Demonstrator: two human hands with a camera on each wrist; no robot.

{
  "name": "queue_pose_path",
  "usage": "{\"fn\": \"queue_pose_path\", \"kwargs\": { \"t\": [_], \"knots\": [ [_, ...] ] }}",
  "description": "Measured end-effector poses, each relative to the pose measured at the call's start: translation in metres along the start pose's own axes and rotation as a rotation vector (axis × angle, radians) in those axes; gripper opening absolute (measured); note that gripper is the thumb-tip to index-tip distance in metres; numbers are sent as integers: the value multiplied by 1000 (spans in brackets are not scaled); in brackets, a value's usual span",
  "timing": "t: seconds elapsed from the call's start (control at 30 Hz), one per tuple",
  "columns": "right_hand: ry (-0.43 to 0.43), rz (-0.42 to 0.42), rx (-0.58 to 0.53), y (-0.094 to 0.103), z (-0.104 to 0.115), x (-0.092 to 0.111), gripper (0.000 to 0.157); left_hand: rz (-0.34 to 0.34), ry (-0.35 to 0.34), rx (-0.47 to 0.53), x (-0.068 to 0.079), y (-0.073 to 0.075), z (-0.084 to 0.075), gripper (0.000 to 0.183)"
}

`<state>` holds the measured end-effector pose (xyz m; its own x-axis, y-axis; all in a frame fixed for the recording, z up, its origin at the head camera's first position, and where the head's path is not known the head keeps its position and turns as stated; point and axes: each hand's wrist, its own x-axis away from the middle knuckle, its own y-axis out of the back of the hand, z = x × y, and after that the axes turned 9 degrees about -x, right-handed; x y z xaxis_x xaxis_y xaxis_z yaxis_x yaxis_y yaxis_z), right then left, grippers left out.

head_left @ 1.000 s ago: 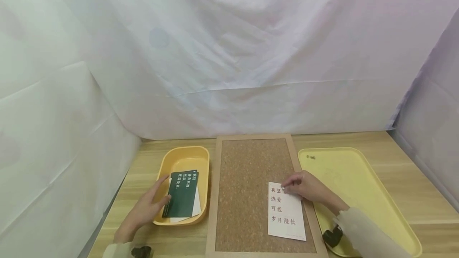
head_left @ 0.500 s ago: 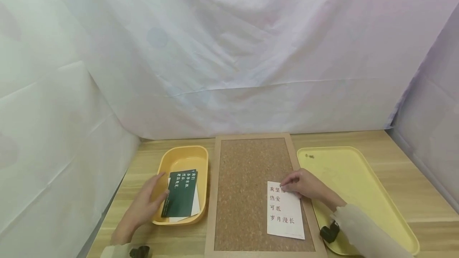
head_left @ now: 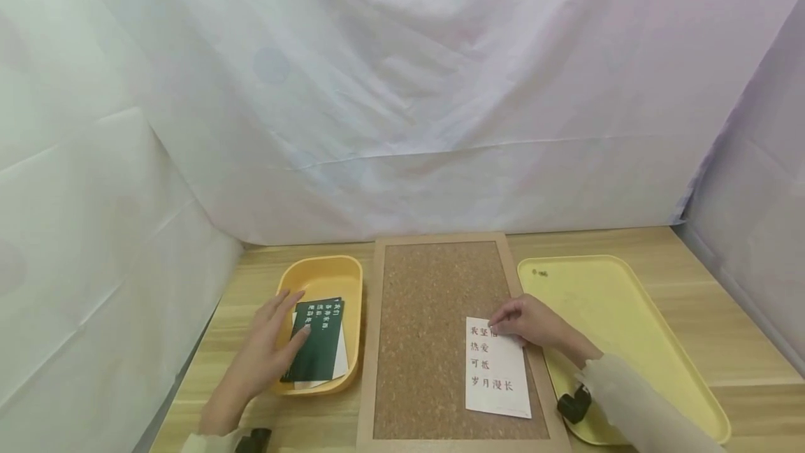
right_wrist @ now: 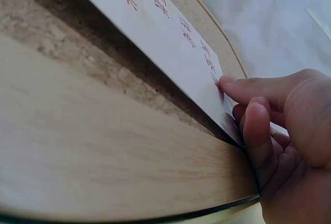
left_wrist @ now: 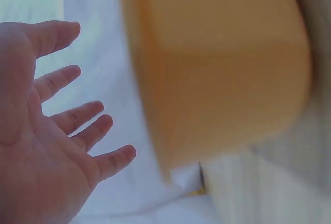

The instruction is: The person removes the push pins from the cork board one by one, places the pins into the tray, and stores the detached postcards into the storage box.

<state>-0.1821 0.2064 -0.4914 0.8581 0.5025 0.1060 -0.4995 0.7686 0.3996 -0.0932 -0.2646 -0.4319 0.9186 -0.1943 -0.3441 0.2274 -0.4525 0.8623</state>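
Note:
A white card [head_left: 498,393] printed with red characters lies over the right half of a wood-framed cork board [head_left: 430,299]. My right hand [head_left: 534,324] grips it by its top right corner, the thumb [right_wrist: 253,88] on its face and other fingers curled at the edge. In the right wrist view, the near long edge of the card stands off the cork. My left hand [head_left: 258,355], fingers spread and holding nothing, hovers over the left rim of an orange basin [head_left: 330,268]. Inside the basin, a dark green card [head_left: 323,351] with white characters lies on other cards.
To the right of the board is a yellow tray [head_left: 604,320] with a few tiny dark objects [head_left: 539,273] at its far left corner. My right forearm crosses this tray. White cloth [head_left: 402,124] hangs behind the wooden table [head_left: 660,257] and along both sides.
My left hand has drawn back slightly, then moved right over the basin and the green card, fingers spread. The right hand keeps its grip on the white card.

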Motion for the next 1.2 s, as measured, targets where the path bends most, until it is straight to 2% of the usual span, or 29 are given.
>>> {"fn": "queue_pose_path", "kwargs": {
  "t": [0.23,0.37,0.7,0.87,1.07,1.2],
  "knots": [
    [6,-1,5,-1,1,0,6,-66,-198,-29,-9,-3,-33,65],
    [11,3,9,-2,0,0,5,-66,-271,-45,-11,-6,-49,63],
    [-4,-9,7,-2,0,1,5,26,-306,-65,-16,-12,-78,60],
    [-10,-15,3,-2,2,1,5,95,-308,-64,-21,-19,-92,58],
    [-11,-22,3,-3,1,1,5,115,-416,-77,-25,-37,-109,55],
    [-15,-22,2,-2,2,1,5,190,-444,-96,-26,-49,-124,53]
  ]
}}
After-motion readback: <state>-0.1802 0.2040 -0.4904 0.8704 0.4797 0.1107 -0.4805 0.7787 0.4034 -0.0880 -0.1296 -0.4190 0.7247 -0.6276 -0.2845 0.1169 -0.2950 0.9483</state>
